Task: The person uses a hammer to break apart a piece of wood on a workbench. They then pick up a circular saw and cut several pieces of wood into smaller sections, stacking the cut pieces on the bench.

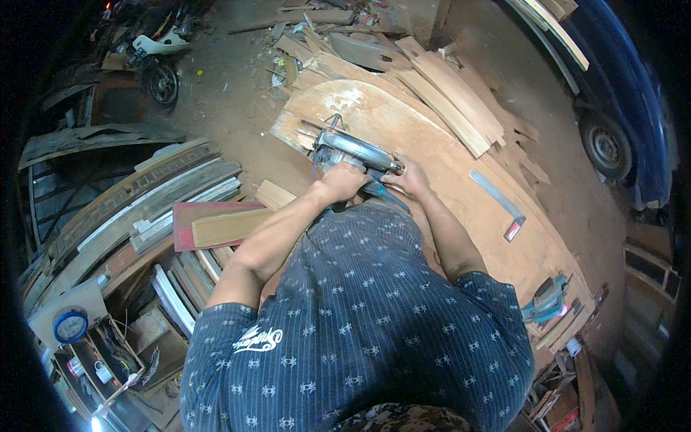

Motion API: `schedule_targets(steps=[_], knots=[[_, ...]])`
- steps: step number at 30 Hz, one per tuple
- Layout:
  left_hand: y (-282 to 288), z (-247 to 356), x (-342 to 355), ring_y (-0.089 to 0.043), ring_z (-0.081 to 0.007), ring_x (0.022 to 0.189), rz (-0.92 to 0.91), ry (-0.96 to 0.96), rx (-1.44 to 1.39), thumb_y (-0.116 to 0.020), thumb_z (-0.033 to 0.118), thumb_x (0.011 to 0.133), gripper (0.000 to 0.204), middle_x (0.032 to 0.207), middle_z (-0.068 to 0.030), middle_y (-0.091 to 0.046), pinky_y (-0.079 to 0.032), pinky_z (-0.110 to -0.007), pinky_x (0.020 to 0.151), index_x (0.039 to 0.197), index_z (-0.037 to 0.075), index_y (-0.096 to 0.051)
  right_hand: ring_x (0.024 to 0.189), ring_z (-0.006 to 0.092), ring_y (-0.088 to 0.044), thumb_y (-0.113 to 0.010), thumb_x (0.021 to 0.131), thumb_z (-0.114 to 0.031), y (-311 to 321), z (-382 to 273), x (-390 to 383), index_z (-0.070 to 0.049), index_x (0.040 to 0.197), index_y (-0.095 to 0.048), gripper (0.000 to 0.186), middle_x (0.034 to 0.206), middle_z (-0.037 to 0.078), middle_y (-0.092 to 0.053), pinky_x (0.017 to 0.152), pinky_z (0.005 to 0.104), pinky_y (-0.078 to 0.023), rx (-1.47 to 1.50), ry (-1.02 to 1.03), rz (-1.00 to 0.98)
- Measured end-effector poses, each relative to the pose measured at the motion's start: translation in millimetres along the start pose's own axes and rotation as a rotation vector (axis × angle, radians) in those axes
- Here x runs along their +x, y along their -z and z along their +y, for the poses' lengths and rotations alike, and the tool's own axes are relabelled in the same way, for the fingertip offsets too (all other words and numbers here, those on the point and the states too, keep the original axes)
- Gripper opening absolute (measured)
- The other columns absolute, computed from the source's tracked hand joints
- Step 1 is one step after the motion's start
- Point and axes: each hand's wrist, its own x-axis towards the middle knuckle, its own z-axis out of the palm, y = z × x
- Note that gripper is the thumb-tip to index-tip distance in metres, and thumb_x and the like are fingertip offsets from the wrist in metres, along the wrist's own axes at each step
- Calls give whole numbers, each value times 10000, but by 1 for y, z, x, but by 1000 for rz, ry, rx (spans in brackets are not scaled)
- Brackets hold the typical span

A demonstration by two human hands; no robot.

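Handheld circular saw point(350, 153), grey metal with a blue-green body, sits on the broad reddish-brown wooden slab point(432, 187) just ahead of my chest, and both my hands are on it. My left hand point(342, 180) is wrapped tight over the top handle, fingers closed around the grip. My right hand point(408, 178) is pressed against the rear of the saw body, fingers curled over it and clamped, with the heel near the board. The blade guard points away from me, toward the pale sanded patch on the slab.

To run this cut well, I judge I should keep the base flat on the wood, push with steady pressure and keep the right wrist low so the saw does not tip. My striped dark blue shirt hangs close to the tool, so I should keep it and the cord clear of the blade.

To my right on the worktop lies a steel try square with a red-tipped handle point(497, 197), well apart from the saw. Nearer the right edge rests a second blue-green power tool point(545, 299). Beyond the slab, light curved wooden planks point(450, 97) are stacked, touching its far edge. On my left, grey and white mouldings point(155, 201) lean in a pile, and a parked motorcycle point(160, 61) stands farther off on the dirt floor.
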Motion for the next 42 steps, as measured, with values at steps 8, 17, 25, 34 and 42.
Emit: schedule_targets(steps=[8,17,25,34,42], knots=[[13,-3,-4,-706,-332,1013,5,-24,-8,-705,189,822,315,1038,-158,-703,-554,-452,873,1124,102,-714,1100,256,-691,-942,658,-442,-16,19,-5,-24,1428,-564,954,1250,186,-705,945,348,-526,238,-38,73],[6,-12,-11,-712,-354,965,43,-66,-79,-707,281,837,395,1024,-175,-710,-558,-469,842,1208,144,-709,1049,189,-688,-939,677,-422,-16,15,-9,-54,1473,-528,968,1253,135,-714,921,342,-536,257,-184,-10],[12,-10,-7,-716,-329,979,78,-67,-79,-732,208,787,261,967,-158,-722,-560,-455,849,1026,104,-739,1014,220,-691,-920,706,-428,-16,18,-1,-49,1474,-521,945,1210,176,-717,919,349,-535,184,-18,41],[-4,-9,-8,-714,-353,953,163,17,-90,-638,158,833,210,966,-155,-736,-555,-480,834,1006,118,-749,930,332,-699,-662,967,-294,2,-6,-27,-5,1127,-673,330,965,213,-715,802,429,-532,-2,-49,170],[-49,-40,-28,-735,-310,817,300,188,-25,-662,141,786,133,823,-124,-745,-572,-455,724,861,108,-766,560,170,-525,-336,1082,-475,-15,-70,-12,-82,963,-650,516,667,24,-590,536,340,-435,1093,-834,-101]])
